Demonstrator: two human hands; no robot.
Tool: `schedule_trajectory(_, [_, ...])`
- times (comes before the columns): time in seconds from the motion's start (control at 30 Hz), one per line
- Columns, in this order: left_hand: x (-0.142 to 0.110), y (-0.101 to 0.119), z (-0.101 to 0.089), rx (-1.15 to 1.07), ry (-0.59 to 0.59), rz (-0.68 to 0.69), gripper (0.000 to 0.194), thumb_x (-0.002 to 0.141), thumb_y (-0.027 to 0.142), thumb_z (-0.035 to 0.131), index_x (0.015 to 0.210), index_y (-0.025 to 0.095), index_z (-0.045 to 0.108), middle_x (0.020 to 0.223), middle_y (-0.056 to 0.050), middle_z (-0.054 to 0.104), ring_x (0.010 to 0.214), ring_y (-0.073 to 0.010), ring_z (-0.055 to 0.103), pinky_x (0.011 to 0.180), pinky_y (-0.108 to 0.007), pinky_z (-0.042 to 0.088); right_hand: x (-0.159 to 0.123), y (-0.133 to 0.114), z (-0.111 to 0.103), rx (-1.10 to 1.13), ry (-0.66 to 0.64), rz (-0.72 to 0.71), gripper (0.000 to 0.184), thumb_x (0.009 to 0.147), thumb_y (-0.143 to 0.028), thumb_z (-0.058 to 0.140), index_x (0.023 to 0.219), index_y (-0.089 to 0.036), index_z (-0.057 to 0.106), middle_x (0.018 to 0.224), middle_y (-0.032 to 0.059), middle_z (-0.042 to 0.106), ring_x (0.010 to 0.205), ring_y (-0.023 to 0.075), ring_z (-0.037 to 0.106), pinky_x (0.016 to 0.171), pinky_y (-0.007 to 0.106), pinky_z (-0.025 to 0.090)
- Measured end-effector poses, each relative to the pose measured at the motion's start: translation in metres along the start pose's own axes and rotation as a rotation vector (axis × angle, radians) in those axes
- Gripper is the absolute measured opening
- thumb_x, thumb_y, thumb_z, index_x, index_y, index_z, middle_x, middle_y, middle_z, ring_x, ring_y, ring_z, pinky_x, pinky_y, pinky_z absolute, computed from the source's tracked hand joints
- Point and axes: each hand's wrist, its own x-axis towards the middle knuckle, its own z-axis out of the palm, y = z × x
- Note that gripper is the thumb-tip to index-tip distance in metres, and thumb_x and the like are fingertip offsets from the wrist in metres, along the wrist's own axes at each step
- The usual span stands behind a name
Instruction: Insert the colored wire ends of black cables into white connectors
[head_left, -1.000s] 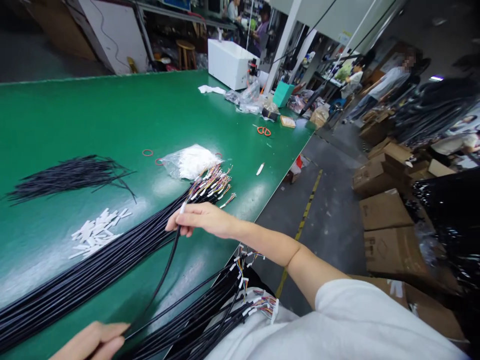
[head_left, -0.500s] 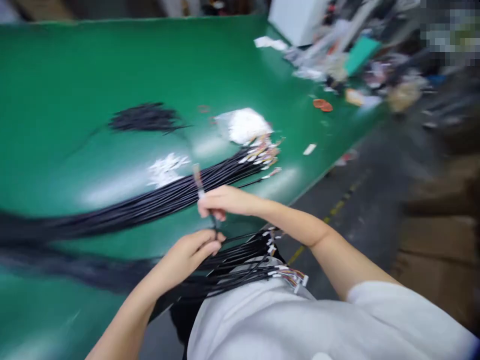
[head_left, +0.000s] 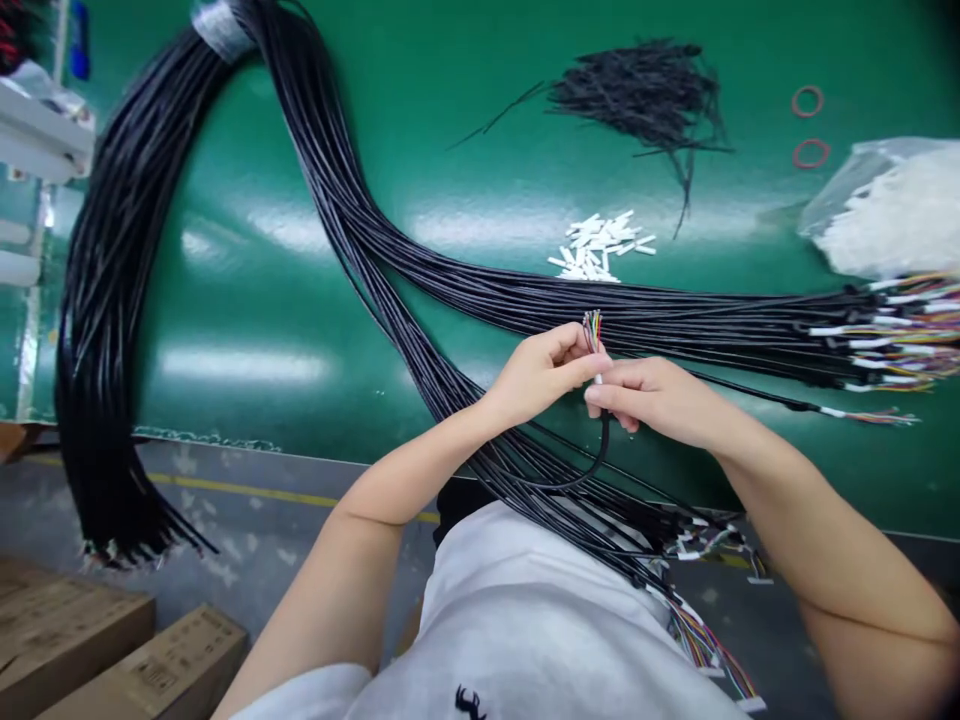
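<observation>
Narrow grip on both sides: left hand (head_left: 541, 372) pinches the coloured wires (head_left: 592, 328), right hand (head_left: 660, 398) holds the black cable (head_left: 604, 436) just below, over the near counter (head_left: 240, 390). A loose pinch could splay those fine strands! Left hand's jumped from below the right to above.

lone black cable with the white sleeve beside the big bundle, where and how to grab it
I'd pinch the lone black cable from above, the grip just short of its white sleeve: it is round there and lies with green table between it and the black cable bundle, while the thin coloured wires past the sleeve splay.
</observation>
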Motion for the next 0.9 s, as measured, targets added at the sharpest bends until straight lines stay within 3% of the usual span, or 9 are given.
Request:
schedule_trajectory(0.1, [0.000, -0.002, -0.002, -0.028, 0.034, -0.003, 0.048, 0.080, 0.058, 0.083, 0.086, 0.015, 0.063, 0.079, 0.003, 0.061, 0.072, -0.0060, 0.054, 0.072, -0.023, 0.047, 0.010, 0.000, -0.004, -0.021, -0.025, -0.001, 0.043, 0.084, -0.061, 0.061, 0.069, -0.023, 0.073, 0.052, -0.0015, 0.057, 0.051, 0.0153, 0.053, 0.058, 0.031, 0.039])
schedule_trajectory(0.23, [-0.002, -0.004, -0.003, -0.094, -0.016, -0.054, 0.049, 0.084, 0.059, 0.080, 0.084, 0.016, 0.057, 0.086, 0.002, 0.062, 0.074, -0.0066, 0.058, 0.070, -0.023, 0.049, 0.014, 0.006, -0.006, 0.026, -0.022, -0.025, 0.040, 0.084, -0.057, 0.061, 0.070, -0.023, 0.075, 0.051, -0.0021, 0.056, 0.051, 0.0146, 0.053, 0.059, 0.031, 0.040])
schedule_trajectory(0.47, [-0.002, -0.009, -0.004, -0.102, -0.083, -0.080, 0.044, 0.086, 0.055, 0.081, 0.101, 0.017, 0.064, 0.092, 0.001, 0.065, 0.080, -0.0089, 0.064, 0.078, -0.025, 0.052, 0.010, 0.013, -0.002, 0.036, 0.081, -0.104, 0.034, 0.087, -0.051, 0.068, 0.069, -0.023, 0.075, 0.071, -0.0007, 0.067, 0.055, 0.0115, 0.052, 0.060, 0.031, 0.039])
schedule_trajectory(0.53, [-0.001, -0.010, -0.002, -0.098, -0.043, -0.044, 0.043, 0.086, 0.054, 0.082, 0.097, 0.016, 0.065, 0.093, 0.000, 0.066, 0.083, -0.0077, 0.061, 0.080, -0.024, 0.051, 0.008, 0.015, -0.004, -0.007, 0.145, -0.141, 0.039, 0.089, -0.055, 0.070, 0.066, -0.023, 0.073, 0.070, -0.0002, 0.065, 0.060, 0.0130, 0.055, 0.063, 0.032, 0.040])
schedule_trajectory(0.6, [-0.001, -0.010, 0.000, -0.114, -0.011, -0.028, 0.044, 0.085, 0.055, 0.082, 0.096, 0.016, 0.063, 0.092, 0.001, 0.065, 0.083, -0.0069, 0.060, 0.081, -0.023, 0.051, 0.007, 0.018, -0.007, -0.054, 0.289, -0.157, 0.037, 0.089, -0.053, 0.073, 0.066, -0.023, 0.072, 0.069, -0.0001, 0.063, 0.064, 0.0141, 0.056, 0.064, 0.032, 0.039])
schedule_trajectory(0.73, [-0.001, -0.010, 0.006, -0.168, 0.031, -0.060, 0.051, 0.081, 0.055, 0.086, 0.097, 0.018, 0.056, 0.087, 0.004, 0.060, 0.078, -0.0059, 0.061, 0.076, -0.023, 0.053, 0.005, 0.018, -0.007, 0.054, 0.599, -0.215, 0.012, 0.085, -0.037, 0.079, 0.088, -0.025, 0.078, 0.085, 0.0007, 0.067, 0.071, 0.0150, 0.059, 0.069, 0.032, 0.044])
schedule_trajectory(0.9, [-0.001, -0.010, 0.011, -0.216, 0.046, -0.086, 0.058, 0.075, 0.055, 0.090, 0.096, 0.020, 0.049, 0.084, 0.006, 0.059, 0.075, -0.0047, 0.061, 0.074, -0.022, 0.053, 0.010, 0.016, 0.001, 0.191, 0.601, -0.306, 0.010, 0.083, -0.030, 0.081, 0.093, -0.026, 0.080, 0.092, 0.0013, 0.067, 0.081, 0.0165, 0.060, 0.070, 0.032, 0.046])
